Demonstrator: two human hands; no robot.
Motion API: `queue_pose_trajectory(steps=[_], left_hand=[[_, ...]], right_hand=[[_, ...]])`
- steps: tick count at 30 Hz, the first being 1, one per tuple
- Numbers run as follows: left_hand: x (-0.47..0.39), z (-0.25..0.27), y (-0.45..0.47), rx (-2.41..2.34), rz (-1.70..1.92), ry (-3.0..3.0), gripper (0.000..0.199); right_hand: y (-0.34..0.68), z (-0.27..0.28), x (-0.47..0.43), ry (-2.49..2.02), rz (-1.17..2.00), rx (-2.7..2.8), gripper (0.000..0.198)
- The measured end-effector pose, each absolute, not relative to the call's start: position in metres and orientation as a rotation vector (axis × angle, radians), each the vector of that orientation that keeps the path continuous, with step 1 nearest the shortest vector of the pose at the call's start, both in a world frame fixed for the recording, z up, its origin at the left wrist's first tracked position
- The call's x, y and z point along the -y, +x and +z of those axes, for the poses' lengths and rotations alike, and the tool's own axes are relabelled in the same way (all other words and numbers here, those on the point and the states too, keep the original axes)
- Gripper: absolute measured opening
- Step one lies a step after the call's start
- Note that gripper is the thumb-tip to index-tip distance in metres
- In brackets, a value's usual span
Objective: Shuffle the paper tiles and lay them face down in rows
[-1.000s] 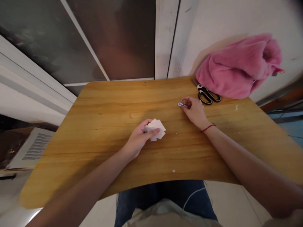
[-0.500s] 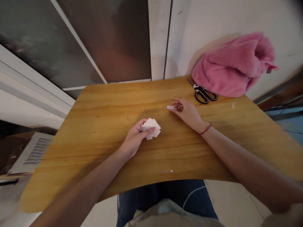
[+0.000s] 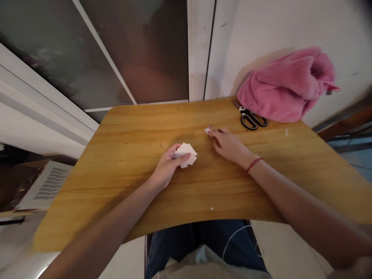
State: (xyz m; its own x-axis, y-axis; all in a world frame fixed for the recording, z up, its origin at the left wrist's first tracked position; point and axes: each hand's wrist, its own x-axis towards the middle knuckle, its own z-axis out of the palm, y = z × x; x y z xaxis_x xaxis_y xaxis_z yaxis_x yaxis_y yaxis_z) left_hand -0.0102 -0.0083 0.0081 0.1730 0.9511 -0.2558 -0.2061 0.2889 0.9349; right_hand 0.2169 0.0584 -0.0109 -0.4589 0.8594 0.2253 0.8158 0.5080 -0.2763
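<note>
My left hand (image 3: 169, 164) is closed around a loose stack of small white paper pieces (image 3: 185, 149), the thumb lying across the top. Their edges fan out unevenly. To the right and farther away, my right hand (image 3: 228, 145) reaches over the wooden table (image 3: 139, 151). Its fingers are stretched out, with the fingertips on a small white paper slip (image 3: 207, 130) that appears to lie on the tabletop. Part of that slip is hidden under the fingers, and the thumb sits apart from it.
Black-handled scissors (image 3: 252, 118) lie at the back right, their blades partly under a fluffy pink bag or cloth (image 3: 286, 87) leaning on the wall. Tiny white scraps (image 3: 212, 209) dot the table. An open cardboard box (image 3: 46, 186) stands beyond the left edge.
My right hand has gone from pinching the paper slip to pressing it with outstretched fingers, the thumb now away from it. The left hand keeps its stack. The view has shifted slightly.
</note>
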Motion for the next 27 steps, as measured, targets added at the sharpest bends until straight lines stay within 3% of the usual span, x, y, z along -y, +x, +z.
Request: queue_pose_trajectory(steps=[5,11,19,24,27], left_hand=[[0.008,0.005,-0.009,-1.038,1.011,0.937,0.031],[0.010,0.002,-0.009,-1.023,1.002,0.955,0.030],[0.011,0.006,-0.008,-1.014,0.942,0.973,0.028],[0.012,0.006,-0.007,-1.045,0.952,1.010,0.030],[0.011,0.004,-0.007,-1.069,0.957,1.063,0.031]], right_hand=[[0.198,-0.015,-0.054,-1.403,-0.025,2.342,0.068],[0.213,-0.014,-0.052,-1.242,0.339,2.210,0.072],[0.204,-0.019,-0.058,-1.223,0.305,2.343,0.074],[0.206,-0.005,-0.046,-1.140,0.556,2.039,0.047],[0.198,-0.002,-0.032,-1.122,0.901,1.868,0.033]])
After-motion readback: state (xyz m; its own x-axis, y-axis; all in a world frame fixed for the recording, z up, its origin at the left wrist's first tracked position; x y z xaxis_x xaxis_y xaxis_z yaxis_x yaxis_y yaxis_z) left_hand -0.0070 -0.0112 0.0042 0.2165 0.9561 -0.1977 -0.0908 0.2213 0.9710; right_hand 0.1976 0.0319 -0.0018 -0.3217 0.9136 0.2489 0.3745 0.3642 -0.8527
